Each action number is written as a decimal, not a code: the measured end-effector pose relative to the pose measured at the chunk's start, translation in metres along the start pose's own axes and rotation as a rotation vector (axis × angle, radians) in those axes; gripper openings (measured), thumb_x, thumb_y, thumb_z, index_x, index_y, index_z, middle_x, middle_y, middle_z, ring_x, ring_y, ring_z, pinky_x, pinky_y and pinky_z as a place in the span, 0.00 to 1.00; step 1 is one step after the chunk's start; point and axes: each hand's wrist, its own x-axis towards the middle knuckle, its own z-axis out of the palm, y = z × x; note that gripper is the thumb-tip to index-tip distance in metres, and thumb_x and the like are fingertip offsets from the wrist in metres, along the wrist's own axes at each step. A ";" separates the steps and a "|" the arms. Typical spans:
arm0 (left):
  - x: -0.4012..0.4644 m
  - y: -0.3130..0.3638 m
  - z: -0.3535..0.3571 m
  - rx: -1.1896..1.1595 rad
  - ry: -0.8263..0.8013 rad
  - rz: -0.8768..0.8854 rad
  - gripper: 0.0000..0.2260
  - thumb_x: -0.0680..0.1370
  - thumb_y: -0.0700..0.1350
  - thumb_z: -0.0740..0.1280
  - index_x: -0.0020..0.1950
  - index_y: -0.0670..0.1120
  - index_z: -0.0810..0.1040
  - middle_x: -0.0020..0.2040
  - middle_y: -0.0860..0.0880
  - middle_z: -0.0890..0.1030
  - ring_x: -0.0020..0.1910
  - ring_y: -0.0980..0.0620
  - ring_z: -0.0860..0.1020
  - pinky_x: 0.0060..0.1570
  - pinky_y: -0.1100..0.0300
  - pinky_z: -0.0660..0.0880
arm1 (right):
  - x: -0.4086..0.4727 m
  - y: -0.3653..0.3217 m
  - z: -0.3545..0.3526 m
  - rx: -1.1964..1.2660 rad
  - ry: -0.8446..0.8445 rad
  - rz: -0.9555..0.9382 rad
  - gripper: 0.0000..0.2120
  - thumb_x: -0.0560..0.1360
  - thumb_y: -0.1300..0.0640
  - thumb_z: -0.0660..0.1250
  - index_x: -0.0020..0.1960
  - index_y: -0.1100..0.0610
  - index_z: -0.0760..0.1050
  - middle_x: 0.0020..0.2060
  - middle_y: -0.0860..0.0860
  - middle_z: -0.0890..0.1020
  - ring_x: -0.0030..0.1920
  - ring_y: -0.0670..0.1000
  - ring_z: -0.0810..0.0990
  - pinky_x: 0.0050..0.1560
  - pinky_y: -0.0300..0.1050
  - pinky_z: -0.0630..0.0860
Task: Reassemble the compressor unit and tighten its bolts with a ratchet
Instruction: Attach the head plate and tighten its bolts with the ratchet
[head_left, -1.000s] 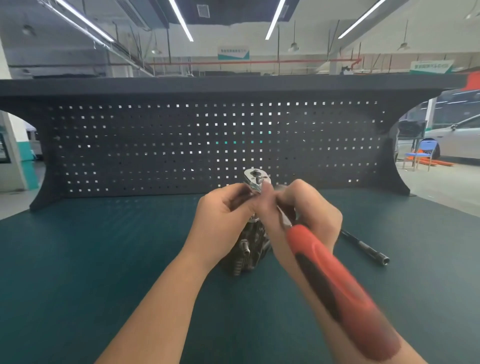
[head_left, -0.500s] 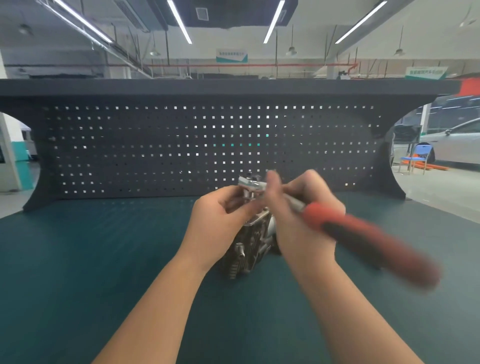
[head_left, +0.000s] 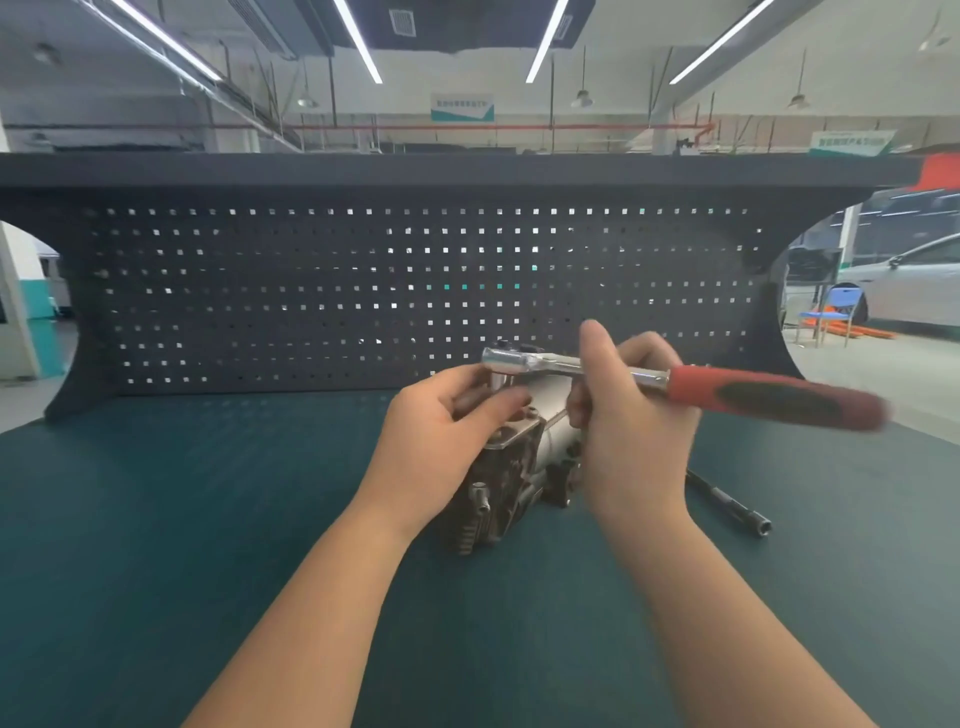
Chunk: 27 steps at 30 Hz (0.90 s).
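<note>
Ratchet (head_left: 675, 384) handle is swinging from pointing down toward the person, out to the right & up to near-level, w/ right hand (head_left: 631, 415) turning along w/ it, uncovering the extension bar (head_left: 727, 501) on the mat again.

Left hand (head_left: 441, 441) grips compressor (head_left: 511, 478) top; right hand (head_left: 631, 426) holds ratchet (head_left: 675, 384) shaft, head beside left fingers.

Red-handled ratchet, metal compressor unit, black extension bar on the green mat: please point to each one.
Red-handled ratchet (head_left: 769, 397): head view, on its red grip.
Metal compressor unit (head_left: 506, 480): head view, on its dark ribbed side.
Black extension bar (head_left: 735, 506): head view, on its shaft near the socket end.
</note>
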 end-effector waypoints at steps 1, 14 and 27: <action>0.000 0.001 -0.001 -0.016 0.005 0.001 0.05 0.76 0.43 0.71 0.46 0.53 0.84 0.43 0.54 0.86 0.43 0.58 0.84 0.42 0.70 0.76 | -0.007 -0.003 0.001 -0.236 -0.013 -0.222 0.19 0.73 0.47 0.69 0.28 0.52 0.67 0.20 0.48 0.71 0.22 0.46 0.68 0.24 0.37 0.67; 0.000 0.000 -0.001 0.047 -0.020 -0.015 0.07 0.78 0.41 0.69 0.51 0.52 0.84 0.45 0.53 0.87 0.48 0.56 0.85 0.46 0.69 0.77 | 0.015 0.003 -0.004 0.558 0.000 0.624 0.10 0.76 0.57 0.68 0.38 0.55 0.70 0.25 0.48 0.68 0.23 0.43 0.65 0.23 0.33 0.62; -0.001 0.002 0.003 -0.093 -0.007 -0.095 0.05 0.65 0.49 0.67 0.33 0.50 0.83 0.32 0.56 0.80 0.37 0.57 0.78 0.42 0.62 0.72 | -0.021 0.000 0.009 -0.536 -0.224 -0.996 0.09 0.68 0.68 0.73 0.33 0.65 0.75 0.26 0.52 0.69 0.29 0.51 0.66 0.28 0.41 0.67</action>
